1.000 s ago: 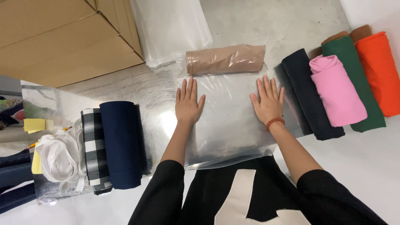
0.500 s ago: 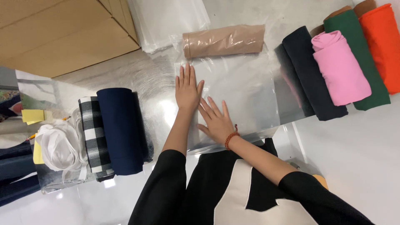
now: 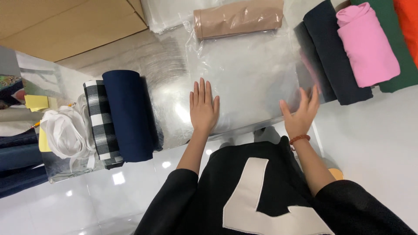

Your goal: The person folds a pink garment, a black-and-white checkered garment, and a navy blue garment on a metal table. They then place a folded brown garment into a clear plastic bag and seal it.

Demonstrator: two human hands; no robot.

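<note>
A clear plastic bag [image 3: 248, 74] lies flat on a shiny metal table [image 3: 170, 82], with a rolled beige cloth [image 3: 237, 17] inside its far end. My left hand [image 3: 203, 108] rests flat on the bag's near left part, fingers spread. At the bag's near right edge my right hand [image 3: 300, 114] is open with fingers spread, a bead bracelet on its wrist. Neither hand holds anything.
Rolled cloths lie to the right: black [image 3: 333, 52], pink [image 3: 368, 43], dark green [image 3: 398, 65], orange [image 3: 407, 17]. To the left lie a navy roll [image 3: 128, 115], a black-and-white checked roll [image 3: 99, 124] and white fabric [image 3: 63, 132]. A cardboard box [image 3: 65, 21] stands at back left.
My right hand swept from the bag's right side to the middle beside my left hand, then back out to the near right edge. My left hand slid nearer.
</note>
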